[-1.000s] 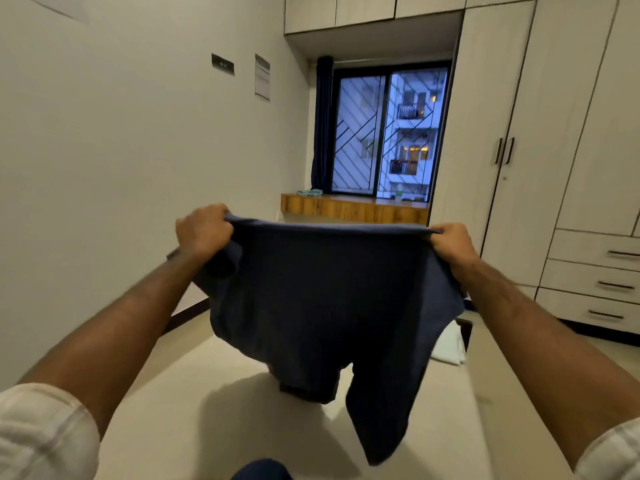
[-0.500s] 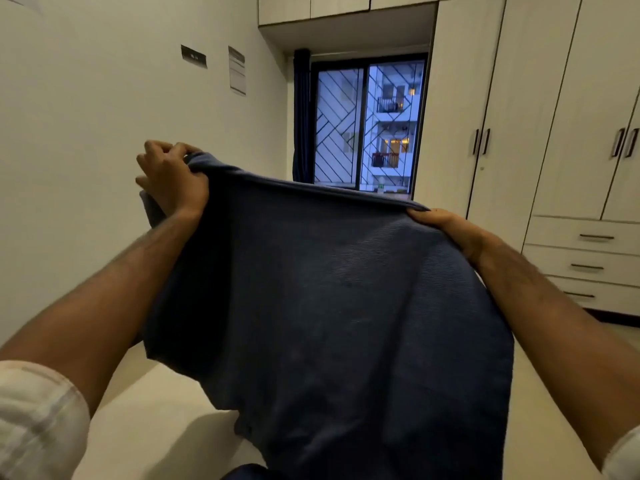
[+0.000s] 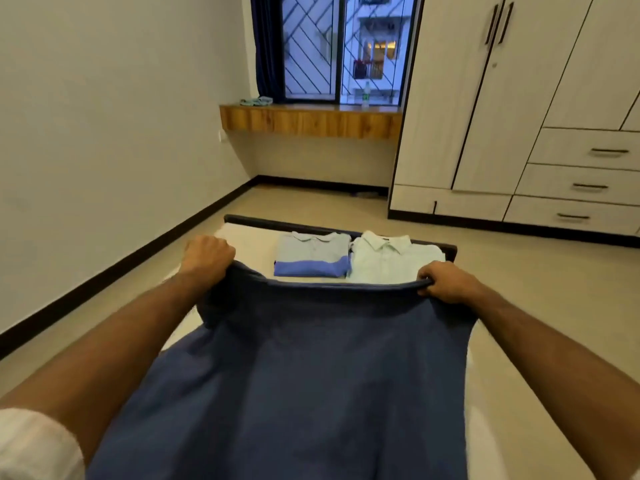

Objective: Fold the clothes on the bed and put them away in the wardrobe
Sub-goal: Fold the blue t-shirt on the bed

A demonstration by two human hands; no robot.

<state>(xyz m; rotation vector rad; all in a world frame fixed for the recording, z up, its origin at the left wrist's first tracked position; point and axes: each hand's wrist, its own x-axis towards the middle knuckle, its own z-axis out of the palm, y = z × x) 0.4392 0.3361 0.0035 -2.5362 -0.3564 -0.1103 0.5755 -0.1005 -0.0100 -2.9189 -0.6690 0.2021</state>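
- Head view, the only one I've got: I count three garments. One dark blue garment (image 3: pixel 311 375) is stretched out between both hands, plus two folded shirts sitting side by side at the far end of the bed (image 3: pixel 249 244).
- The folded pair: a grey-and-blue polo (image 3: pixel 313 254) on the left and a pale collared shirt (image 3: pixel 391 258) on the right, edges touching or as good as.
- Two hands, both busy. The left hand (image 3: pixel 207 251) is fisted round the far-left corner of the dark garment's top edge; the right hand (image 3: pixel 446 282) has its fingers curled over the far-right corner. The edge sags a bit between them.
- The garment drapes back toward me over the bed and runs off the bottom of the frame, so I can't tell what kind of garment it is.
- It also covers most of the mattress and the near edge of the pale shirt.
- The wardrobe (image 3: pixel 485 116) is on the right, doors closed, two long handles on the near pair. I count three drawers (image 3: pixel 588 183) stacked beside it; the right side is cut off by the frame.
- One bottle (image 3: pixel 365 95) and a crumpled cloth (image 3: pixel 257 101) sit on the wooden window ledge (image 3: pixel 311 121); both too small to make out.
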